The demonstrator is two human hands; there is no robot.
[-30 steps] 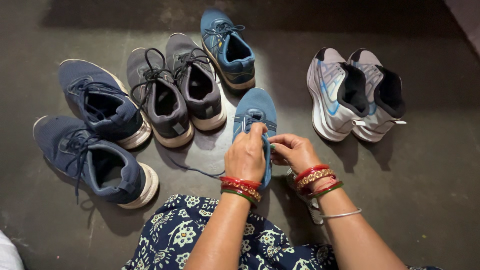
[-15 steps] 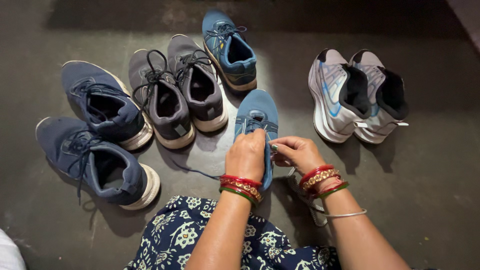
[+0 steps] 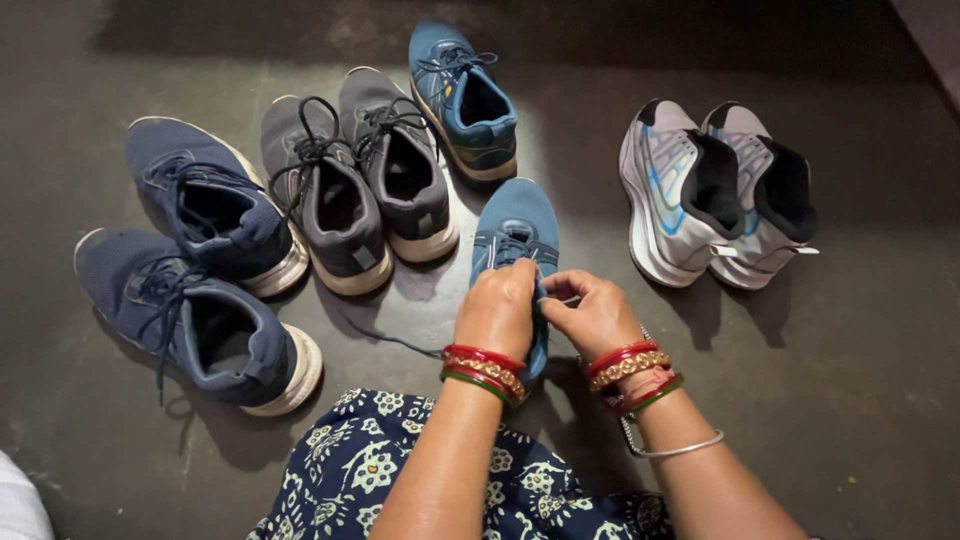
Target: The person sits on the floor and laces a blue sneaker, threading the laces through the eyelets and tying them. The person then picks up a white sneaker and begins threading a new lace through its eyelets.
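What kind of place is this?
Probably a home floor, perhaps near an entrance; hard to be sure. A dark bare floor holds worn sneakers in pairs: navy, grey, white. Both hands work a blue sneaker.

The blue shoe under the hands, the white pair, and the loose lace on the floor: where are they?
blue shoe (image 3: pixel 515 212): head view, on its toe.
white pair (image 3: pixel 660 195): head view, left shoe's side.
loose lace (image 3: pixel 395 341): head view, mid-strand.

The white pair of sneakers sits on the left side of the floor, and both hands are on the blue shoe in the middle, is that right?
Not quite. In the head view the white pair of sneakers sits on the right side; both the left hand and right hand are on the blue shoe.
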